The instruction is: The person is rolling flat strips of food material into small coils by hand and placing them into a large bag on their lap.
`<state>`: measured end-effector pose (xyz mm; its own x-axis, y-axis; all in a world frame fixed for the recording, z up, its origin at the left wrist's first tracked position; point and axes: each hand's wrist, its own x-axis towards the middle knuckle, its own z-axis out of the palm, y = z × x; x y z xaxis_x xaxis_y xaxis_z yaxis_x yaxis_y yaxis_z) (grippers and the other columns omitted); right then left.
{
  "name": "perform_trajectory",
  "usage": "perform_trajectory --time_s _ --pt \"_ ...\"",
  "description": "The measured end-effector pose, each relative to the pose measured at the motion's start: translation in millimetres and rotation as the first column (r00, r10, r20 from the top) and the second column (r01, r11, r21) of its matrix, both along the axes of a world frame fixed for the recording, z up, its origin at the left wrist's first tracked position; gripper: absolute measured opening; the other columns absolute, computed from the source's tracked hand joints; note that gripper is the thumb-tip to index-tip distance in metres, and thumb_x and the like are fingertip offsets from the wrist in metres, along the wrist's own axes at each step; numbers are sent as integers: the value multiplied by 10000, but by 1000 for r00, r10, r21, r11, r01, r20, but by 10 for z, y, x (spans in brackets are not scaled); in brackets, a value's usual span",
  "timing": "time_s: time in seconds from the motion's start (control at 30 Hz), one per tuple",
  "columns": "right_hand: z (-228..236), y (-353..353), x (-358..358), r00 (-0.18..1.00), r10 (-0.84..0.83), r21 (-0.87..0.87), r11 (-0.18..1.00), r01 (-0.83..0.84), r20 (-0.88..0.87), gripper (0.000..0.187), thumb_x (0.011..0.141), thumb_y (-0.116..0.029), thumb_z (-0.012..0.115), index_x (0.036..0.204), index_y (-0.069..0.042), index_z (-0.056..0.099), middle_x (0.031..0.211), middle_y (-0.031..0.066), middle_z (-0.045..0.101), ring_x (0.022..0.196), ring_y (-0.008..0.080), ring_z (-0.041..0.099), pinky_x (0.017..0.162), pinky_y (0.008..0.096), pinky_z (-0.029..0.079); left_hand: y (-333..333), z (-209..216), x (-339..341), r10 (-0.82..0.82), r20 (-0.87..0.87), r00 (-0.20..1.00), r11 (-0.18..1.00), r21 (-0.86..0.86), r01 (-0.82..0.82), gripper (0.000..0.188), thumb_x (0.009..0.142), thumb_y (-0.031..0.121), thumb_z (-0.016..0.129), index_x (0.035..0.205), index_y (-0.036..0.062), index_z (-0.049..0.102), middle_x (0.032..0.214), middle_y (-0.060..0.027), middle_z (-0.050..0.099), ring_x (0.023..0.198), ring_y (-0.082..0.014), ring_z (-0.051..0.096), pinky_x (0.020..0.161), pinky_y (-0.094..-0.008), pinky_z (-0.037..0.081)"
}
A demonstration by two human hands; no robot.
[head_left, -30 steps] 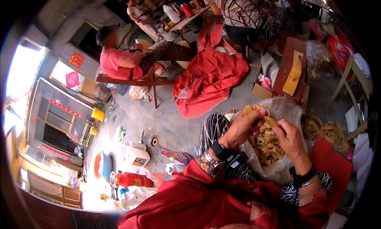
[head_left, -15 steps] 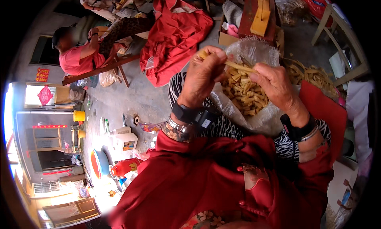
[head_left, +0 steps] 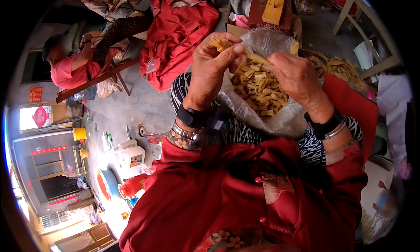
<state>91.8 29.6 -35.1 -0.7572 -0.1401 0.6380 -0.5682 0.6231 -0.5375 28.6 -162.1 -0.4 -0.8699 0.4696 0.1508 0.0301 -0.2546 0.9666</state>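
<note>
My left hand is curled nearly closed, thumb pressed toward forefinger, gripping a flat tan strip whose bunched, creased end juts out beside the thumb. My right hand pinches the strip's other end, fingers folded. The strip runs straight between them, over a translucent plastic sack holding short, wrinkled, folded pieces. Right of the sack lies a tangle of long, ribbon-like strips.
</note>
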Motion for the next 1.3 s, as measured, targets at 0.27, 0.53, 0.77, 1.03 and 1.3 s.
perform_trajectory --time_s 0.27,0.53,0.77,1.03,1.3 --pt "-244 -147 -35 972 213 -168 967 -194 103 211 840 -210 641 800 -26 548 709 106 577 631 317 574 546 377 433 213 -46 10 20 -236 972 995 -87 -42 258 924 151 549 1122 -14 530 849 -29 589 656 -71 512 680 -234 464" --pt "90 18 39 946 191 -345 934 -93 262 433 840 -429 630 739 -21 522 568 94 494 483 221 496 494 325 400 171 86 229 -326 -324 888 834 -541 109 320 922 145 551 1188 27 418 1009 -49 516 921 -118 484 808 -262 431" --pt "167 -75 120 820 406 -529 834 -153 403 312 866 -212 594 700 45 532 543 127 480 510 119 446 482 325 368 116 42 412 -400 -357 844 764 -639 92 422 899 204 581 1205 24 353 868 -220 575 830 -428 580 675 -446 447" --pt "155 -72 141 834 397 -549 824 -140 383 316 906 -196 529 698 41 526 577 71 522 547 108 447 505 302 378 118 113 484 -404 -336 851 706 -706 56 326 934 224 519 1151 11 401 837 -246 564 817 -453 550 671 -426 440" --pt "228 -46 176 803 406 -727 685 49 437 358 930 -215 508 625 -28 496 514 -25 440 457 39 396 430 211 333 223 60 507 -307 -424 852 816 -578 7 231 974 234 423 996 4 438 690 -186 474 622 -364 497 577 -379 396"
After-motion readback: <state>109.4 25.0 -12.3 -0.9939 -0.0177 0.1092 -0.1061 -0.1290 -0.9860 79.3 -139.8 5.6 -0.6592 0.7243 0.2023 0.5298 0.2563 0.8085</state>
